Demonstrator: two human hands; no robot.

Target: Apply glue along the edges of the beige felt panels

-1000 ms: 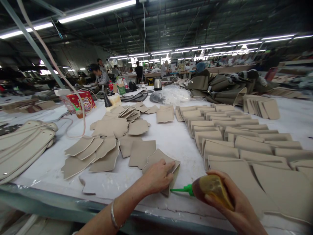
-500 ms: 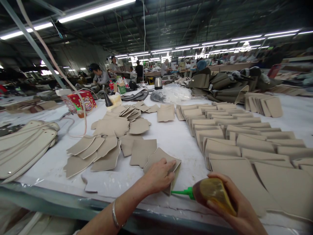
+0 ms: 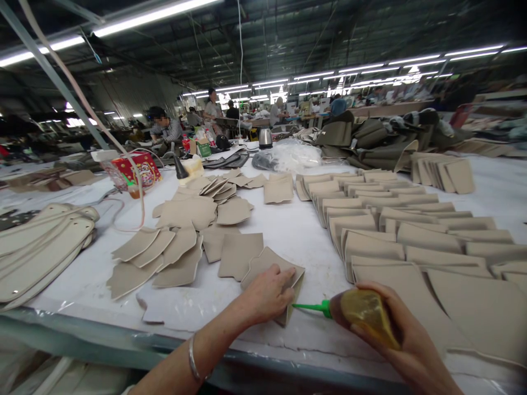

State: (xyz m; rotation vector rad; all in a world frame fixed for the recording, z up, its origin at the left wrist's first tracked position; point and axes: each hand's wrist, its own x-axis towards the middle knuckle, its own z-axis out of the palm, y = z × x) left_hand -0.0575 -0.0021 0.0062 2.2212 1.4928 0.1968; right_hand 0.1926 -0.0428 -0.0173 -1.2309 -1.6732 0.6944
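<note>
My left hand [image 3: 267, 293], closed, presses on a beige leather piece [image 3: 263, 264] near the table's front edge. Its fingers reach over the folded right border, with the thumb side partly hidden. In my right hand [image 3: 407, 340] lies a squeeze bottle [image 3: 366, 318] of amber liquid, tilted on its side. The bottle's thin green nozzle [image 3: 310, 307] points left, its tip at the right edge of the leather piece. Loose beige pieces [image 3: 164, 249] are spread left of my left hand. Overlapping rows of folded beige pieces [image 3: 428, 241] stretch along the right side.
Pale curved panels [image 3: 49, 247] lie at far left. Farther back are a red patterned box [image 3: 138, 170], a metal kettle [image 3: 265, 138], clear plastic wrap [image 3: 292, 156] and dark rolled material [image 3: 374, 140]. A hose [image 3: 82, 93] hangs at left. Other people work in the background.
The bottle in my right hand has shifted slightly right and up, its nozzle tip moving up along the leather piece's edge from the lower corner. My left hand stays on the piece.
</note>
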